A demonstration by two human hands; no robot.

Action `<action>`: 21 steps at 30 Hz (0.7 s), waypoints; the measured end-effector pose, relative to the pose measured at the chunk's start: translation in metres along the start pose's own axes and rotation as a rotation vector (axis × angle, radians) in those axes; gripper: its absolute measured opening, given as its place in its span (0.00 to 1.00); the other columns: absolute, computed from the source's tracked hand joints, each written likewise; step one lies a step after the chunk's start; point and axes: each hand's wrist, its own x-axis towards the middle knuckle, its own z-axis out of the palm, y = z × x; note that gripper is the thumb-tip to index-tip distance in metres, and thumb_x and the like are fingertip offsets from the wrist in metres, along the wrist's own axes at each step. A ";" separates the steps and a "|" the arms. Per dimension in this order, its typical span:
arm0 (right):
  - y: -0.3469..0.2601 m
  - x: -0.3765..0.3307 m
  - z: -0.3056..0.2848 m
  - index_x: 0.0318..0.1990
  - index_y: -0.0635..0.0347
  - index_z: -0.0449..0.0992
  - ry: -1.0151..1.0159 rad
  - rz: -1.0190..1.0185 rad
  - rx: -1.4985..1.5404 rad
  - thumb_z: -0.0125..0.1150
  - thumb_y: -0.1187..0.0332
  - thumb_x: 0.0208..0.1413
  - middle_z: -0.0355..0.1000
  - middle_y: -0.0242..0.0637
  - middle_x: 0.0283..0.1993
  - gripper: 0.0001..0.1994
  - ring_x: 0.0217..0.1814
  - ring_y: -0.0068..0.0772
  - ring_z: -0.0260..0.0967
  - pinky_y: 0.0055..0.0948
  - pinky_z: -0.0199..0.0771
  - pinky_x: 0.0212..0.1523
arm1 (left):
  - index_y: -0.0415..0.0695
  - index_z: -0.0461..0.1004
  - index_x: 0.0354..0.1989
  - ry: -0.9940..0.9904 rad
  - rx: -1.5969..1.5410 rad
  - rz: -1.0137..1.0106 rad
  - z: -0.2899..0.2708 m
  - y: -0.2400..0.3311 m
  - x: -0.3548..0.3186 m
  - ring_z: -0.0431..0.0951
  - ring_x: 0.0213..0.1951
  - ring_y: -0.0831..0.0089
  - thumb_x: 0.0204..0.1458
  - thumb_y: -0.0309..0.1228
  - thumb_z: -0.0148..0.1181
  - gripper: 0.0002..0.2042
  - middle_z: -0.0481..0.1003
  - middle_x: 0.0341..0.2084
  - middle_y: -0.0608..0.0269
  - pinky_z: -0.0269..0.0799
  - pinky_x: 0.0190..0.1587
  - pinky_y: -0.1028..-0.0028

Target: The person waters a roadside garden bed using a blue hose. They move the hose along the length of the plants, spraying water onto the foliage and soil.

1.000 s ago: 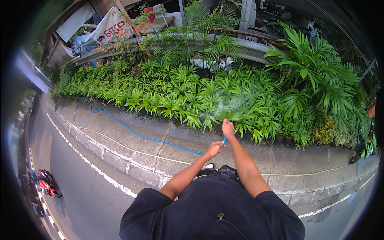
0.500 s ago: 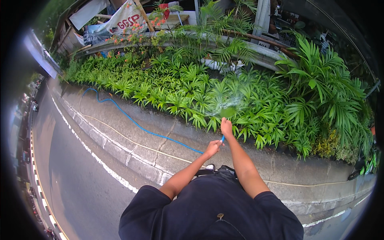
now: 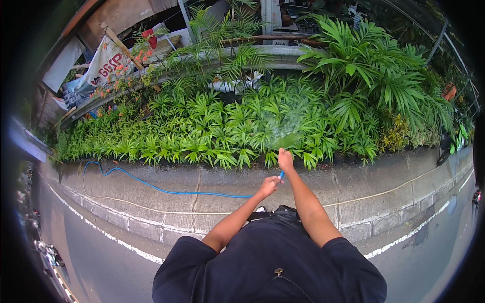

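Observation:
My right hand (image 3: 286, 160) is wrapped around the front end of a blue garden hose (image 3: 217, 193). Just behind and to its left, my left hand (image 3: 270, 186) grips the same hose lower down. Water (image 3: 284, 129) fans out beyond my right fist over a bed of low green leafy plants (image 3: 212, 121). The hose's very tip is hidden by my right fingers and the blur of the spray. From my hands the hose trails left along the pavement and bends near the plants.
A pale hose (image 3: 151, 208) runs along the pavement (image 3: 141, 187), behind my feet. A metal guardrail (image 3: 288, 63) stands beyond the plants, with tall palms (image 3: 364, 65) at right. Behind me lies the road (image 3: 96, 252), with a motorcycle (image 3: 49, 252) at left.
My view has turned to the right, so plants, guardrail and pavement lie more level across it. Both hands keep their grip, and the spray still falls on the plants.

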 end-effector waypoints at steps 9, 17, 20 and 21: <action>0.046 -0.003 -0.088 0.27 0.72 0.73 0.271 0.124 0.013 0.37 0.52 0.55 0.69 0.64 0.30 0.27 0.39 0.63 0.68 0.49 0.64 0.43 | 0.46 0.74 0.36 -0.283 0.156 0.058 0.059 0.010 0.026 0.52 0.11 0.84 0.57 0.47 0.44 0.18 0.58 0.10 0.73 0.45 0.13 0.80; 0.070 -0.016 -0.126 0.28 0.73 0.73 0.353 0.165 0.042 0.38 0.53 0.55 0.69 0.64 0.30 0.27 0.41 0.62 0.68 0.48 0.65 0.44 | 0.46 0.75 0.36 -0.390 0.180 0.072 0.091 0.006 0.032 0.53 0.10 0.84 0.57 0.47 0.45 0.18 0.58 0.10 0.74 0.45 0.13 0.79; 0.079 -0.018 -0.127 0.28 0.73 0.73 0.365 0.169 0.012 0.38 0.53 0.55 0.69 0.64 0.31 0.26 0.42 0.63 0.68 0.48 0.65 0.45 | 0.46 0.75 0.36 -0.399 0.138 0.055 0.099 -0.010 0.037 0.54 0.10 0.83 0.57 0.47 0.45 0.18 0.58 0.10 0.74 0.45 0.13 0.79; 0.082 -0.015 -0.129 0.29 0.72 0.73 0.358 0.161 0.003 0.38 0.53 0.55 0.69 0.64 0.31 0.26 0.42 0.63 0.68 0.47 0.65 0.45 | 0.46 0.75 0.36 -0.390 0.140 0.042 0.102 -0.006 0.036 0.54 0.10 0.83 0.57 0.47 0.45 0.18 0.58 0.10 0.73 0.45 0.13 0.79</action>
